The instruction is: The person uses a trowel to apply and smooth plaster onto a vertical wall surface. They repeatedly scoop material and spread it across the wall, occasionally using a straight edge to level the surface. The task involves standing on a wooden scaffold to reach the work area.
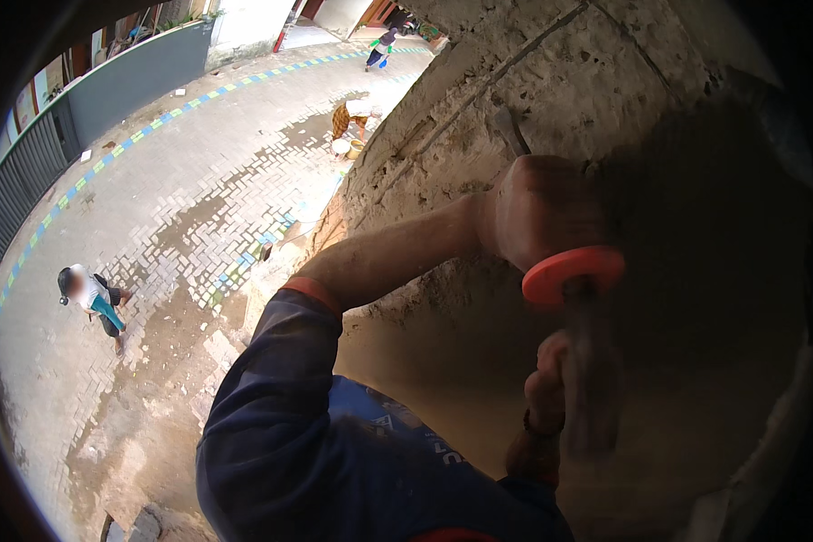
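My left hand (546,212) is wrapped round a chisel (513,132) fitted with an orange-red round hand guard (551,278). Beyond the fist, the chisel's flat metal end meets the rough concrete surface (479,99). Below the guard, my right hand (545,384) is closed, with a dark band at the wrist. It grips a hammer (593,388), whose head is smeared by motion and lies close to the chisel's struck end. Whether they touch I cannot tell, and the hammer's handle is mostly hidden.
Far below on the left runs a paved lane (172,199) with a blue-and-yellow painted edge. One person (90,294) stands there; another bends near buckets (341,146), and a third (381,50) is farther off. A dark shadowed wall (714,298) fills the right side.
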Demonstrator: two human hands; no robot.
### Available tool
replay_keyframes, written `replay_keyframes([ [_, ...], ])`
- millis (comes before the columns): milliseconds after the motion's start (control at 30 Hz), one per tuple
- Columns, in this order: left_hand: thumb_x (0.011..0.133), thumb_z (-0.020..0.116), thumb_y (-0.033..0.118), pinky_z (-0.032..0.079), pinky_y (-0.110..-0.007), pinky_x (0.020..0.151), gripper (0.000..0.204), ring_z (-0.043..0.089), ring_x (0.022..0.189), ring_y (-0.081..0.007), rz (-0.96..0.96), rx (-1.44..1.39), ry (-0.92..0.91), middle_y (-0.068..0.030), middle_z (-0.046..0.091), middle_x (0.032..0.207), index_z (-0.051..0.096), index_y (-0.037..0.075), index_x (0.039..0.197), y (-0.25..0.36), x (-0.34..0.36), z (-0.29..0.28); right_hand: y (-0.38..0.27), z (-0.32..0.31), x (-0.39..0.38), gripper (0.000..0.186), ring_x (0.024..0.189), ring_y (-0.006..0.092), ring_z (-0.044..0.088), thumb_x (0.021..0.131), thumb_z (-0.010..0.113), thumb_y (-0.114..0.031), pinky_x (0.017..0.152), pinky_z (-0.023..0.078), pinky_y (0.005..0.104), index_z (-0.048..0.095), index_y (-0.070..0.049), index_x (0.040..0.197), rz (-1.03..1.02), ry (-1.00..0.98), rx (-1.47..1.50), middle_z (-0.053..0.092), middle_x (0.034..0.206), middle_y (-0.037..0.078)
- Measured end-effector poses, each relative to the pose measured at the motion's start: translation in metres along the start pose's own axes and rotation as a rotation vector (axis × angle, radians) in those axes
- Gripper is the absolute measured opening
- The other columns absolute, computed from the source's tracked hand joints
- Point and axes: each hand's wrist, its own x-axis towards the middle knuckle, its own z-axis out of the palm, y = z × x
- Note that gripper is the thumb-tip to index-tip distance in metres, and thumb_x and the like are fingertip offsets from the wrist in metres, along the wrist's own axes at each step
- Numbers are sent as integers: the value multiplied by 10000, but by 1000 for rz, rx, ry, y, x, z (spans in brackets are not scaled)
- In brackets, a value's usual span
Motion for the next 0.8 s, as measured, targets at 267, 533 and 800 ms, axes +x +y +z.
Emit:
replay_keyframes([
  [267,667,671,365,369,-295,438,221,498,528,-151,-2,-25,15,35,455,624,601,176,759,-14,-19,-8,-66,22,30,302,578,162,419,860,576,-381,459,390,293,481,-95,884,-438,16,220,433,664,40],
  [533,624,683,419,371,-298,452,287,497,526,-161,8,152,-112,34,453,623,581,170,724,-65,-30,-10,2,13,50,223,568,105,420,888,557,-283,489,380,264,490,-71,905,50,-136,-79,475,695,28],
  [800,707,672,356,332,-275,437,252,471,507,-148,89,53,-31,27,424,594,547,139,674,-24,-12,18,-33,-6,64,394,515,157,368,871,531,-434,439,253,271,432,-81,725,-534,-31,154,404,579,27],
])
